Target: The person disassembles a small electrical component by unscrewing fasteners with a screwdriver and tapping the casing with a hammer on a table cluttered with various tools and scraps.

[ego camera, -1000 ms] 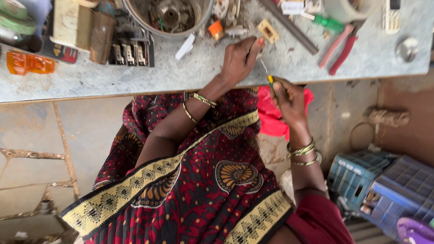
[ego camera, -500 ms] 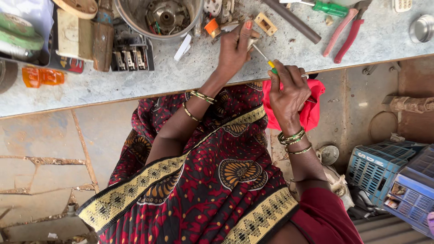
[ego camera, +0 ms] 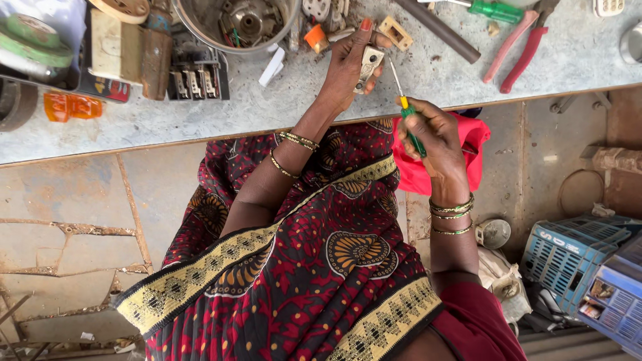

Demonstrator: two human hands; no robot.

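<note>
The person's left hand [ego camera: 348,63] reaches up over the grey stone counter [ego camera: 281,107], its grip closed on a small off-white plastic switch part [ego camera: 369,65], thumb and fingers pinching its edges so that the flat face shows. The right hand [ego camera: 431,137] is held just off the counter's near edge, its grip wrapped tight on a slim screwdriver with a yellow and green handle [ego camera: 409,120]. The metal shaft runs up and to the left, and its tip sits at, or just beside, the right edge of the switch part; I cannot tell whether it touches. Gold bangles circle both wrists.

Beside the left hand, a little further in, lies a small tan rectangular frame piece [ego camera: 396,33], and an orange plastic cap [ego camera: 314,38] lies just left of the hand. A round steel bowl full of metal scrap parts [ego camera: 237,23] stands to the far left of that, with a black block of switch units [ego camera: 197,77] near it. To the right on the counter lie a dark metal rod [ego camera: 438,30], a green-handled screwdriver [ego camera: 491,10] and a pair of red-handled pliers [ego camera: 518,50], all well apart from the hands. A bright red cloth [ego camera: 471,144] hangs under the right hand, and blue plastic crates [ego camera: 575,257] stand on the floor at the right.
</note>
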